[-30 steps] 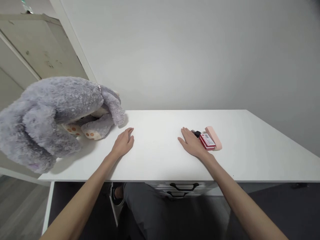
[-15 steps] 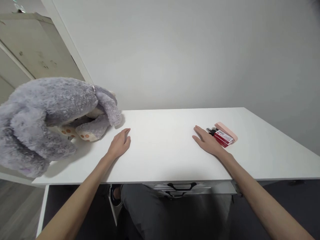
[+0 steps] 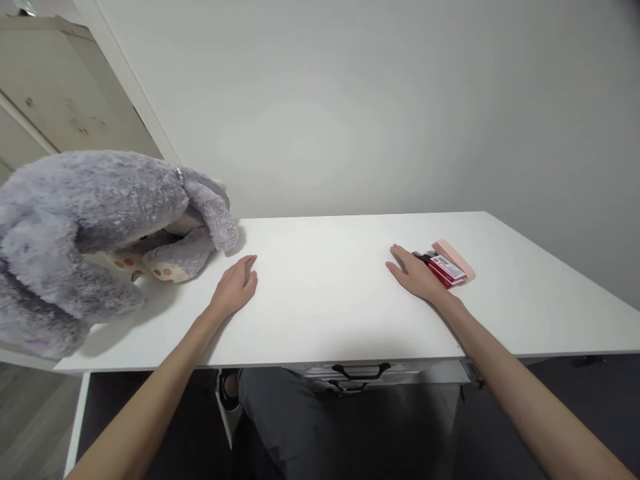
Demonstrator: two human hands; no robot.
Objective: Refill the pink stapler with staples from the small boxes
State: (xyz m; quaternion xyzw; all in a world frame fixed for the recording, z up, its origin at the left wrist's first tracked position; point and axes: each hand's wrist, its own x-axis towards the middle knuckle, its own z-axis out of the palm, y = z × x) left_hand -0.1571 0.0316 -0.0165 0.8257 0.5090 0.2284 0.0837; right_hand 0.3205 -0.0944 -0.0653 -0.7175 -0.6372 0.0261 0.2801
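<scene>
On the white desk (image 3: 320,287) my left hand (image 3: 234,287) rests on its edge, fingers stretched forward and thumb apart, with nothing in it. The foot of a large grey plush toy (image 3: 120,200) lies just to its left. My right hand (image 3: 413,273) lies with fingers extended and thumb spread, also holding nothing. Right beside it is a small red-and-white packet (image 3: 447,269), partly over a flat pink item (image 3: 454,257). Some small black things (image 3: 424,257) poke out between the packet and my right hand; their kind is hard to make out.
A plain grey wall (image 3: 320,120) rises behind the desk. At the far left stands a beige cabinet (image 3: 75,87). Under the front edge are drawers with black handles (image 3: 361,372), and my leg (image 3: 280,413) shows below.
The view has shifted slightly, so the plush toy and desk sit a little further left. Both hands stay resting on the desk in nearly the same places.
</scene>
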